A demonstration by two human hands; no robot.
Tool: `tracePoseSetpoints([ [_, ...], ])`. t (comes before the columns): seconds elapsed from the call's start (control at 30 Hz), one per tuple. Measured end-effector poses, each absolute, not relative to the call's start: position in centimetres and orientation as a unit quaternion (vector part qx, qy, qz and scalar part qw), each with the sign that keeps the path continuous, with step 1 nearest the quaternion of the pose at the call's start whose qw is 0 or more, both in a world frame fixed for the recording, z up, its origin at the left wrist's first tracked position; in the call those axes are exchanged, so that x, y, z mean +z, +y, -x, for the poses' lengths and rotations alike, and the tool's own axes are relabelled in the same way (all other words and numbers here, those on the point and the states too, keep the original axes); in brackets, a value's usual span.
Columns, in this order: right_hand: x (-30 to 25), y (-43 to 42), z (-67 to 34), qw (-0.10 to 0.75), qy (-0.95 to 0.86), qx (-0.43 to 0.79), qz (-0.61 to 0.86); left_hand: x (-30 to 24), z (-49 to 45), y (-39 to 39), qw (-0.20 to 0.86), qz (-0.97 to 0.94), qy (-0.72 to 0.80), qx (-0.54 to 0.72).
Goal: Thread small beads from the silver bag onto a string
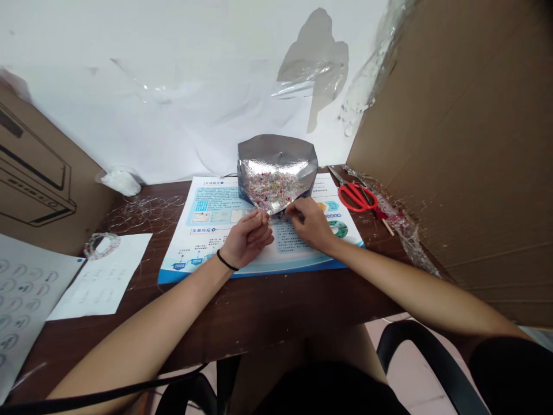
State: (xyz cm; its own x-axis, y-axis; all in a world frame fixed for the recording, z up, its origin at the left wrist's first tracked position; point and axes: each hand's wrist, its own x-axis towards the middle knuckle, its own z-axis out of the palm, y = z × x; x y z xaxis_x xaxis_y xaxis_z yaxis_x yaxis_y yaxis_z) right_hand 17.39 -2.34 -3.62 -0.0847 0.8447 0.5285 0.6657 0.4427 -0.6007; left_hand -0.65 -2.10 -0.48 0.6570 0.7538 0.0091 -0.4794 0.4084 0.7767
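Observation:
An open silver foil bag (276, 157) full of small coloured beads (271, 190) lies on a blue-and-white printed sheet (207, 213). My left hand (248, 237), with a black band on the wrist, is closed in a pinch just in front of the bag's mouth. My right hand (310, 222) is also pinched, its fingertips at the bag's lower lip. What the fingers of either hand hold is too small to make out. The two hands almost meet at the bag's opening.
Red-handled scissors (356, 196) lie right of the bag, beside a large cardboard sheet (458, 150). Clear thread tangles (138, 210), a small coil (101, 244), white paper (103, 276) and a cardboard box (38, 173) sit at left. A black chair (415, 340) is below the brown table edge (259, 323).

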Motion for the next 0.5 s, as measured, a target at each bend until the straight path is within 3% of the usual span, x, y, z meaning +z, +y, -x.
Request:
tracePoseSetpoints([
  [0.2, -3.6, -2.6, -17.2, 0.365, -0.764, 0.071, 0.528, -0.7, 0.3, -2.6, 0.789, -0.432, 0.193, 0.391],
  [0.5, -2.0, -4.7, -16.4, 0.456, -0.775, 0.078, 0.431, -1.2, -0.1, -3.1, 0.594, -0.599, 0.295, 0.449],
])
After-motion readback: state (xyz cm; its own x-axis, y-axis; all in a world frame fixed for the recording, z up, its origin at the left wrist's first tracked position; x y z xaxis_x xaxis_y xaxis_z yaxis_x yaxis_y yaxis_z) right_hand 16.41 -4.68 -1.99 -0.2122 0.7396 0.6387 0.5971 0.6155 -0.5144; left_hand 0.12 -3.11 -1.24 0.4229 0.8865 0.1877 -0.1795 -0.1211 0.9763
